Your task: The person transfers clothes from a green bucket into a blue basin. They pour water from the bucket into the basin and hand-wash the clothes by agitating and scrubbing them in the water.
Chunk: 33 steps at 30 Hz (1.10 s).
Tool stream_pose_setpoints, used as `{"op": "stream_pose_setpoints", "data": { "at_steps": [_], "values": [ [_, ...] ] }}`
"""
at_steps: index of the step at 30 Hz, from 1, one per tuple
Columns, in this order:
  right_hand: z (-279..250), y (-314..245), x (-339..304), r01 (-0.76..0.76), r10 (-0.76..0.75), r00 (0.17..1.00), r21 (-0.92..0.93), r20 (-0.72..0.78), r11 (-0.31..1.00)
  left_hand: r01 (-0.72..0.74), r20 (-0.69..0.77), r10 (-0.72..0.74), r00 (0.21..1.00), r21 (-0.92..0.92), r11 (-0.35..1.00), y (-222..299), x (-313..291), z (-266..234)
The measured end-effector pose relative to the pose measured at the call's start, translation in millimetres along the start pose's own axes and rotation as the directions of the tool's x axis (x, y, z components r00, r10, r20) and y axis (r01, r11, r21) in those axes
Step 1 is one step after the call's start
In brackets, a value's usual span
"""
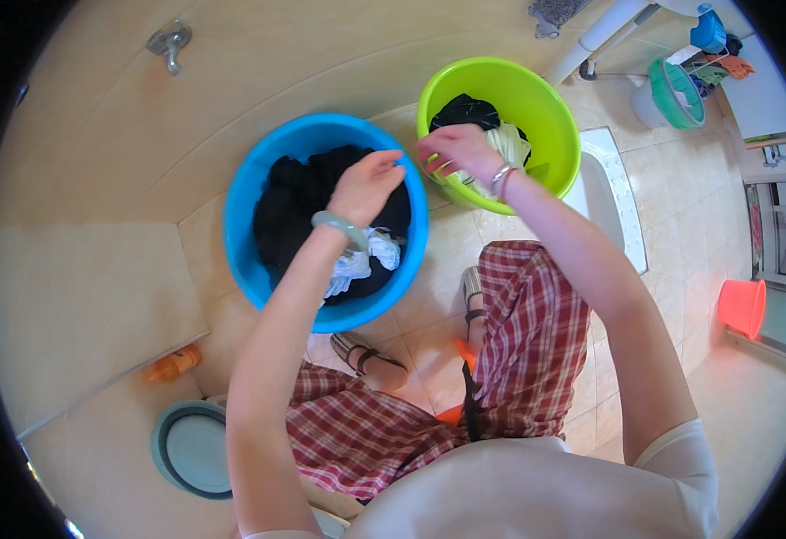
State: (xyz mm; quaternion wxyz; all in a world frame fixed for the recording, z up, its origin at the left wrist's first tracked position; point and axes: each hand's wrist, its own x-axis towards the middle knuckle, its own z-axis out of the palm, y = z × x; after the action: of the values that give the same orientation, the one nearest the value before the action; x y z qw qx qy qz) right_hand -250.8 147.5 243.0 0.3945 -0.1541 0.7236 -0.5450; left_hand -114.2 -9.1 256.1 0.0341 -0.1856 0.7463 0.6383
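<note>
My left hand [370,186], with a pale green bangle [340,228] on its wrist, hovers above the right side of a round blue tub [237,235]. Its fingers are loosely bent, and no cloth shows in them. Dark clothes [292,202] and a white cloth [353,266] lie in that tub. My right hand [461,151], wearing a silver bracelet [500,181], is over the left side of a lime-green tub [554,117]. Its fingers are bent and slightly apart, with nothing visible in them. Below it, the green tub holds black cloth [465,110] and pale striped cloth [508,144].
A white floor basin [610,193] sits right of the green tub. Farther right stand a bucket with a green liner [676,94] and a coral-red bucket [741,308]. Lower left are a grey-green basin [197,449] and an orange bottle [175,363]. A tap [170,43] juts from the wall.
</note>
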Motion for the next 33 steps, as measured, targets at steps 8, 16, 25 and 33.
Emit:
{"op": "stream_pose_setpoints", "data": {
  "at_steps": [8,16,25,33],
  "values": [
    [-114.1,114.8,15.2,-0.084,0.056,0.996,-0.866,-0.065,0.493,0.057,0.167,-0.074,0.983,0.101,0.993,9.7,39.4,81.1],
    [-94.0,133.0,22.1,-0.090,0.047,0.996,-0.956,-0.080,0.279,0.218,0.173,-0.231,0.958,0.091,0.972,10.3,27.3,64.8],
    [-120.2,111.3,3.5,0.015,-0.206,0.954,-0.654,-0.217,0.756,0.286,0.274,-0.281,0.920,0.023,0.958,4.4,16.7,51.3],
    [-134.1,-8.7,-33.8,0.355,-0.373,0.869,-0.114,-0.325,0.928,0.515,0.347,-0.388,0.854,-0.458,0.724,30.9,4.7,54.7]
  ]
}}
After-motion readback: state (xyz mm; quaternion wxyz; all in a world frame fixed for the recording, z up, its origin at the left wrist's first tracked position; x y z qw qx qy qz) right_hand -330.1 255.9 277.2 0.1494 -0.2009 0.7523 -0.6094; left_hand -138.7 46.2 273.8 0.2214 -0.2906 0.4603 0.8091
